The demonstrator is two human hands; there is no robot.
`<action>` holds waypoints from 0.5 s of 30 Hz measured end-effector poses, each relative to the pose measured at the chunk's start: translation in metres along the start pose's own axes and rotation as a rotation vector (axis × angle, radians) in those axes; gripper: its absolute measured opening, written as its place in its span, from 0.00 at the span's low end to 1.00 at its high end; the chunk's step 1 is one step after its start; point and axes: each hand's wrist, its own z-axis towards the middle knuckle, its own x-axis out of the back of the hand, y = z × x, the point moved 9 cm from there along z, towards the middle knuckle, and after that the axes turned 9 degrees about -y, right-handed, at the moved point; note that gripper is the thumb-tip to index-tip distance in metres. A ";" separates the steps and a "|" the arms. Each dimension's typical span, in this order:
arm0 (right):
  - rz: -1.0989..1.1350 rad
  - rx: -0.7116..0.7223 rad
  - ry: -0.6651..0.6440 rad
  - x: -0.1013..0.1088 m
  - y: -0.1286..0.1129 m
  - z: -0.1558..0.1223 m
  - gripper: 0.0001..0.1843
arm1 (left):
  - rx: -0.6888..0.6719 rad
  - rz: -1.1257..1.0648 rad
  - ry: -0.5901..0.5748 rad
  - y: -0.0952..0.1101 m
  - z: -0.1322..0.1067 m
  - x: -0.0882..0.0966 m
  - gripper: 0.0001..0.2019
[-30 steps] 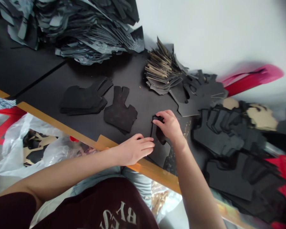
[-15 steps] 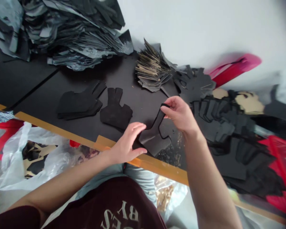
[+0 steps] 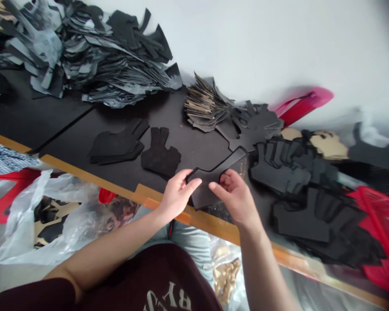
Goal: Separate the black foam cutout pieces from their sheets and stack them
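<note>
Caution: the flat black cutout (image 3: pixel 210 183) is held just above the orange edge strip (image 3: pixel 94 175) of the black bench (image 3: pixel 29 112), the left hand (image 3: pixel 176 194) and right hand (image 3: pixel 235 198) both with fingers (image 3: pixel 191 183) half-curled on it. A slack pinch could drop it off that edge (toward the clear plastic bag (image 3: pixel 16 233) of black-and-tan cutouts (image 3: pixel 48 220)).

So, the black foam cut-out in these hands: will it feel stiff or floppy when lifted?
Probably stiff: the long arm of the black foam cut-out stands unsupported past the right hand. Likely light, as the left hand barely holds it.
</note>
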 end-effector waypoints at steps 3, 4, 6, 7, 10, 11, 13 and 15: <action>-0.106 -0.034 0.032 -0.004 0.014 -0.010 0.17 | -0.020 0.071 -0.016 0.002 -0.002 -0.004 0.14; -0.121 -0.032 0.055 -0.003 0.016 -0.012 0.17 | -0.023 0.071 -0.029 0.002 -0.002 -0.005 0.14; -0.116 -0.024 0.074 -0.003 0.018 -0.014 0.16 | -0.036 0.076 -0.033 0.003 -0.003 -0.006 0.13; -0.099 -0.019 0.076 -0.003 0.018 -0.014 0.17 | -0.044 0.087 -0.023 0.004 -0.003 -0.006 0.12; -0.028 -0.011 0.080 -0.006 0.019 -0.017 0.18 | -0.024 0.065 -0.004 0.005 -0.003 -0.006 0.12; -0.008 -0.008 0.080 -0.007 0.019 -0.018 0.18 | 0.001 0.020 -0.006 0.003 -0.002 -0.007 0.12; 0.019 -0.003 0.083 -0.009 0.019 -0.019 0.19 | 0.058 -0.112 -0.018 -0.002 -0.003 -0.011 0.13; 0.035 0.009 0.099 -0.009 0.019 -0.020 0.19 | 0.092 -0.238 -0.023 -0.005 -0.003 -0.015 0.14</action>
